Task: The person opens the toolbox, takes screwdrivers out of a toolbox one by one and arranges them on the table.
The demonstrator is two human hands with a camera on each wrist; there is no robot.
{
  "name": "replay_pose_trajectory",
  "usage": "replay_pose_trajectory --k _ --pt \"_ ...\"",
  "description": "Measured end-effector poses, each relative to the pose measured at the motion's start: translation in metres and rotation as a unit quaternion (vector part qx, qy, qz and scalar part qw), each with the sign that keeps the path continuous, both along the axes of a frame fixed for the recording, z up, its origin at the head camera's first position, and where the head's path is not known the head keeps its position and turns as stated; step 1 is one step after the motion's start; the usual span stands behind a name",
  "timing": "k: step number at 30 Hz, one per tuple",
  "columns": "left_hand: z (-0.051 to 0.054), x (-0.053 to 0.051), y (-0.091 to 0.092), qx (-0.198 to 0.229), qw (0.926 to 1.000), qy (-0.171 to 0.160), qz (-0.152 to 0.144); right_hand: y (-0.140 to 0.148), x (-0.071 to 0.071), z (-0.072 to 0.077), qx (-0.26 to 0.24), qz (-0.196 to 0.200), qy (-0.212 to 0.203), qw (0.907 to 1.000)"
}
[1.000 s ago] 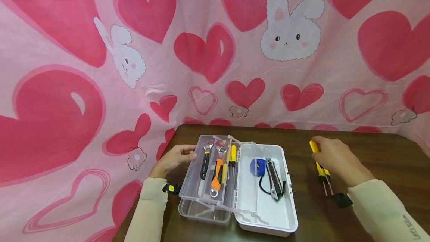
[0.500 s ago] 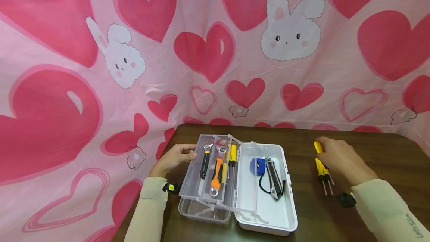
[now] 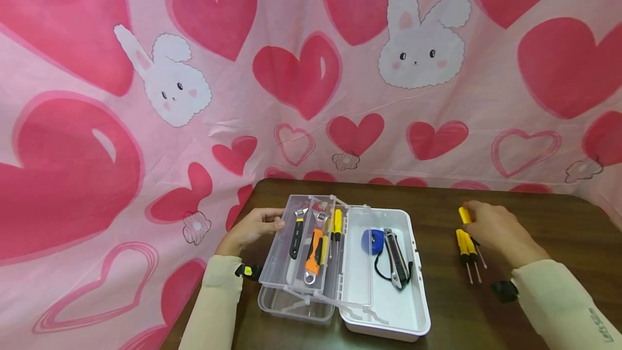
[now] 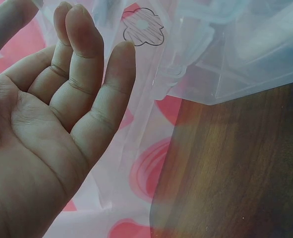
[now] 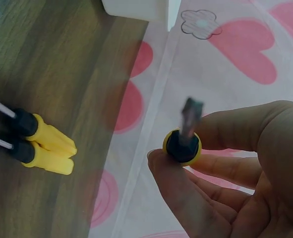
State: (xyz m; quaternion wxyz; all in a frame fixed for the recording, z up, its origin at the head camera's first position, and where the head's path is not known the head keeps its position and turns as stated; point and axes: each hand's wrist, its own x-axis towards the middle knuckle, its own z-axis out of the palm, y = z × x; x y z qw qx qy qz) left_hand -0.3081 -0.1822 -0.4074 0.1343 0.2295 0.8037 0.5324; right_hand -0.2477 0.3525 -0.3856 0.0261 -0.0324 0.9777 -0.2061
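Yellow-handled screwdriver (image 5: 183, 148) pinched by right hand (image 3: 494, 226); matching pair (image 3: 461, 242) loose toward right edge of brown table (image 3: 563, 231); white plastic toolbox (image 3: 403, 315) apparently part-filled; left hand's (image 3: 254, 229) grip unclear.

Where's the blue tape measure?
In the head view, the blue tape measure lies in the white box right of the clear trays, just left of the utility knife.

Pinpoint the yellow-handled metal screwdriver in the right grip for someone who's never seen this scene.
Right of the open white plastic toolbox, over the dark wooden table, find the right grip. It pinches the yellow-handled screwdriver; two yellow-handled lookalikes lie unheld on the table.
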Motion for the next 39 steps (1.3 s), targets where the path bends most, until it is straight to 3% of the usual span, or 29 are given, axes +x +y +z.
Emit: replay_pose_trajectory --k 5,8,15,24,39 --pt "-0.018 -0.012 -0.006 0.006 1.0 -0.006 0.005 0.003 -0.001 -0.003 -0.004 -0.006 -0.022 0.9997" --pt "-0.021 -0.014 -0.008 0.008 0.9999 -0.004 0.005 0.006 -0.001 -0.006 -0.003 -0.009 -0.021 0.9997" --pt "-0.02 -0.013 -0.007 0.011 0.9999 -0.003 0.005 0.014 -0.002 -0.013 -0.007 -0.017 -0.018 0.9997" --pt "-0.021 -0.014 -0.008 0.0 1.0 0.002 0.009 0.022 -0.006 -0.02 -0.012 -0.035 -0.059 0.9976" --pt "-0.021 -0.014 -0.009 0.001 0.9999 0.006 0.008 0.033 -0.011 -0.033 -0.01 -0.059 -0.075 0.9954"
